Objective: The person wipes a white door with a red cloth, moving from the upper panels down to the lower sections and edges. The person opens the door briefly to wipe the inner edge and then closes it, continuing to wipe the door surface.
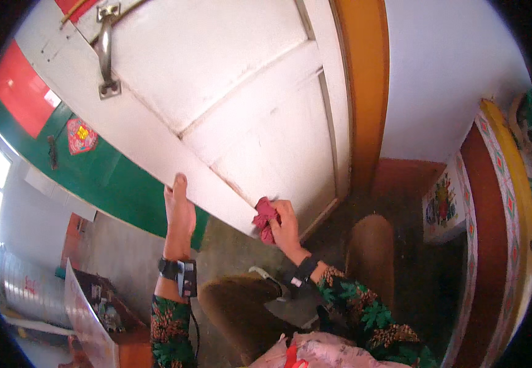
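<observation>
A white panelled door (257, 133) stands before me, with a metal pull handle (106, 53) near its upper left in the picture. My left hand (179, 216) grips the door's free edge, its thumb lying on the white face. In my right hand (286, 227) is a crumpled dark pink cloth (265, 218), pressed against the door near its lower corner. Dark smudges mark the panel joints. Both wrists carry black straps, and a small device (187, 278) sits on the left one.
An orange-brown door frame (365, 83) borders the hinge side. A green door (123, 184) with a red paper decoration (82, 135) shows behind. To the right is furniture with a patterned trim (500, 152). A metal drum (31, 285) and an open box (109, 313) are at lower left.
</observation>
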### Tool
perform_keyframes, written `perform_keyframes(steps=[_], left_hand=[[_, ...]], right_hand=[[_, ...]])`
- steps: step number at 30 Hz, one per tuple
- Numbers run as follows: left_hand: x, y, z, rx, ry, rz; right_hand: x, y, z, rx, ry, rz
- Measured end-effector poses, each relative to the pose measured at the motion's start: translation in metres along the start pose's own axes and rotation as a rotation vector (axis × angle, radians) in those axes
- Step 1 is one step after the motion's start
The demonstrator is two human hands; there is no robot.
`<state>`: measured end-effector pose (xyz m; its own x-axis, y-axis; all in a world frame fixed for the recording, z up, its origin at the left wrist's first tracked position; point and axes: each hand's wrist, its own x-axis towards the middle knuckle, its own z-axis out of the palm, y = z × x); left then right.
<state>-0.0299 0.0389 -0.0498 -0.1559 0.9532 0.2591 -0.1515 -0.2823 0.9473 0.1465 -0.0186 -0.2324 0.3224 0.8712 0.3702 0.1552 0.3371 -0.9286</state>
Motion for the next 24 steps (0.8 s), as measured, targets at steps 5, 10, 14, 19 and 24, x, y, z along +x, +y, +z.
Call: perform_keyframes(steps=[5,10,14,19,24], left_hand=[[0.002,-0.005,-0.006,-0.047,-0.081,-0.022],[0.002,-0.007,-0.007,-0.033,-0.076,0.023],[-0.001,-0.003,-0.003,-0.066,-0.114,0.025],[-0.001,-0.001,0.0,-0.081,-0.105,-0.016],[0.004,-0.008,-0.007,-0.082,-0.132,0.037]], right_hand=[[0.048,-0.06,0.007,0.041,0.08,-0.418],[0.049,-0.049,-0.001,0.124,0.234,-0.388],[0.047,-0.025,-0.021,0.036,0.363,-0.12],[0.093,-0.051,-0.022,-0.052,0.394,-0.368],[0.108,-0.051,-0.046,-0.204,0.414,-0.467]])
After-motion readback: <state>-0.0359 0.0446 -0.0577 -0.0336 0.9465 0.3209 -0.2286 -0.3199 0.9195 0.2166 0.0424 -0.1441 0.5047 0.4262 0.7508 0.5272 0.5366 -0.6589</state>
